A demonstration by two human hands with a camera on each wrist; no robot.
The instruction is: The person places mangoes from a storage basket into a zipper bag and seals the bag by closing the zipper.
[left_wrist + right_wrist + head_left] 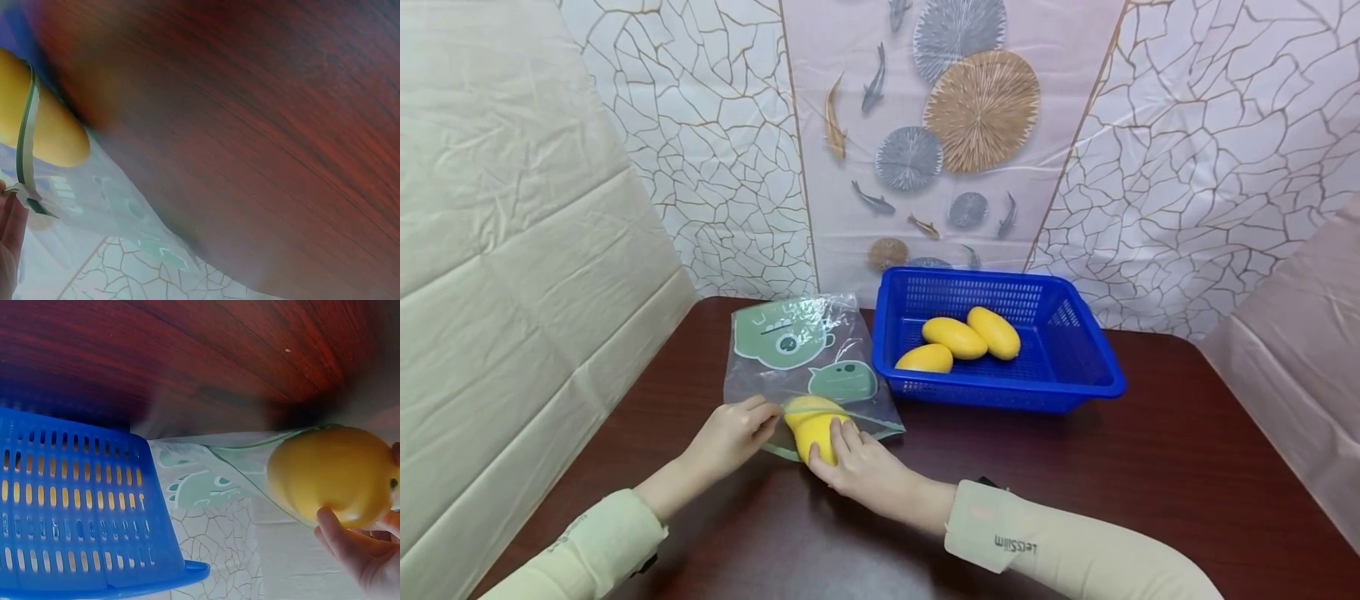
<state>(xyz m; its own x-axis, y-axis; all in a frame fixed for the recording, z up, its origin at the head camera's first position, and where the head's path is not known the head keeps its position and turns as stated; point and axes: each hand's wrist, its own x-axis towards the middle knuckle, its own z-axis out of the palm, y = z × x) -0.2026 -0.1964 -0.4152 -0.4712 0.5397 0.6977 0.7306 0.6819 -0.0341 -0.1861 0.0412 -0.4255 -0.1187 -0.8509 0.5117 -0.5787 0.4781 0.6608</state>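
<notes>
A clear zip bag [842,392] with green cartoon prints and a green-edged mouth lies on the table. My left hand [733,432] pinches the bag's edge at the left of its mouth. My right hand [871,468] grips a yellow mango [814,435], thumb on the near side and fingers over the right. The mango [59,134] sits partway inside the mouth, with the green strip across it in the left wrist view. A dark stem spot marks the outer end of the mango [337,469] in the right wrist view.
Right of the bag stands a blue plastic basket [1075,390] with slotted walls. Three more yellow mangoes [955,337] lie in its left part. The dark red-brown table [1037,475] ends at patterned cloth hangings [722,150] at the back and sides.
</notes>
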